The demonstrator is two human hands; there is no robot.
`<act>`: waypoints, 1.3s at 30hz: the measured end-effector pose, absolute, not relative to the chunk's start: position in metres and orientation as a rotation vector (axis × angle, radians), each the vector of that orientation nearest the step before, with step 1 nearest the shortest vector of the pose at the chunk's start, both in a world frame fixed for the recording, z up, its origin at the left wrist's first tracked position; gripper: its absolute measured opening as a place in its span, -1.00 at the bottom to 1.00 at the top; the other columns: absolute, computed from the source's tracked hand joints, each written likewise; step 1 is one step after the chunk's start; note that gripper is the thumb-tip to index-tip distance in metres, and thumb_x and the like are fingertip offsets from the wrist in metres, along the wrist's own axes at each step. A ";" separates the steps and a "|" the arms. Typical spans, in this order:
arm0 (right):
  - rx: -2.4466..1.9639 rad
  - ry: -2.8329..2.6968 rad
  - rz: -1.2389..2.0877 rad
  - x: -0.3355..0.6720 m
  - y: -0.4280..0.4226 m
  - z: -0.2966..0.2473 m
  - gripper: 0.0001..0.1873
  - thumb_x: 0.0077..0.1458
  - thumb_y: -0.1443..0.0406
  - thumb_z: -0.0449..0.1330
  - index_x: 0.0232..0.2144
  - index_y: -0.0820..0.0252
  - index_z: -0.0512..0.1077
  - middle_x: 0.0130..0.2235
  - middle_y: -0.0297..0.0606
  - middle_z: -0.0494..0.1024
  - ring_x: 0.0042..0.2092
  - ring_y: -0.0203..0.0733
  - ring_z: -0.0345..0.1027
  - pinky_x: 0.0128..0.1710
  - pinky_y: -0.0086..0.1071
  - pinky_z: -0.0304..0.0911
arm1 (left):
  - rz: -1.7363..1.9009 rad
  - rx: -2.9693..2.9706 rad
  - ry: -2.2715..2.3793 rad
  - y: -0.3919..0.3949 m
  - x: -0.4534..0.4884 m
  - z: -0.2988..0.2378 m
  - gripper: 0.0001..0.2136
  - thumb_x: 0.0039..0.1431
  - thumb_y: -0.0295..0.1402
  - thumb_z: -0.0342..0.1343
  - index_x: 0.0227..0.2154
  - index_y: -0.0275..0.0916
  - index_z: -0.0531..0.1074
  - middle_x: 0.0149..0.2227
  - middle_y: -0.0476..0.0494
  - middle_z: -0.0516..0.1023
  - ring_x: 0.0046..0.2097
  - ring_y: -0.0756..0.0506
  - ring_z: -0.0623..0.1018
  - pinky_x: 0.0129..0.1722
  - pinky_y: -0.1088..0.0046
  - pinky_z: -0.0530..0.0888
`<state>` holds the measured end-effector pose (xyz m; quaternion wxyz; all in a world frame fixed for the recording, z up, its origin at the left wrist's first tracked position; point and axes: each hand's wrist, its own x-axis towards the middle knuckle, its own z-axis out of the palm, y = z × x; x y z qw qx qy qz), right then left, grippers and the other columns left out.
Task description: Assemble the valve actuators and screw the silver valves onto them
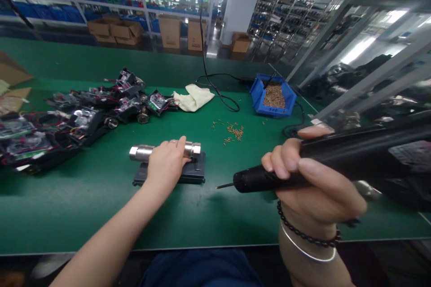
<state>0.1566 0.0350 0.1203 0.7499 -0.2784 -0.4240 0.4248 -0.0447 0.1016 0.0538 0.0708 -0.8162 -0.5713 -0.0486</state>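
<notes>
Metal meets the left hand (167, 159), curled over a cylinder (143, 153) lying along a dark housing (194, 171) on the tabletop (215, 224); the right hand (313, 184) is wrapped around a black screwdriver (340, 150); the cylinder looks rigid, weighty, likely slippery; grip mid-barrel; loose screws (236, 132) lie beyond.

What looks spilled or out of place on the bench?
Small copper-coloured pieces, likely screws, lie loose on the green tabletop, left of and nearer than the blue bin holding similar ones. A few strays sit off the main cluster, so it looks spilled, though it could be deliberate.
</notes>
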 end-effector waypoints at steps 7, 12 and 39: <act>-0.695 -1.044 0.932 0.158 0.048 0.101 -0.72 -0.10 0.41 0.27 -0.25 0.12 0.48 -0.60 -0.47 0.42 -0.60 -0.36 0.28 -0.55 -0.41 0.27 | -0.097 -2.519 -1.645 0.082 -0.009 0.052 -0.61 0.13 -0.27 0.25 -0.04 -0.44 0.45 -0.34 -0.30 0.57 -0.25 -0.27 0.56 -0.34 0.32 0.43; -0.811 -1.099 0.895 0.169 0.049 0.097 -0.72 -0.10 0.42 0.28 -0.25 0.12 0.47 -0.58 -0.48 0.43 -0.59 -0.34 0.28 -0.56 -0.40 0.25 | -0.111 -2.617 -1.594 0.071 0.012 0.050 -0.60 0.15 -0.28 0.24 -0.02 -0.43 0.45 -0.34 -0.29 0.56 -0.26 -0.24 0.56 -0.35 0.34 0.44; -0.779 -1.281 1.219 0.178 0.068 0.078 -0.56 -0.06 0.34 0.32 -0.06 0.12 0.42 -0.56 -0.49 0.40 -0.58 -0.36 0.22 -0.56 -0.42 0.18 | -0.097 -2.620 -1.605 0.074 0.017 0.051 -0.60 0.20 -0.23 0.17 -0.01 -0.44 0.45 -0.36 -0.31 0.58 -0.28 -0.23 0.57 -0.39 0.38 0.43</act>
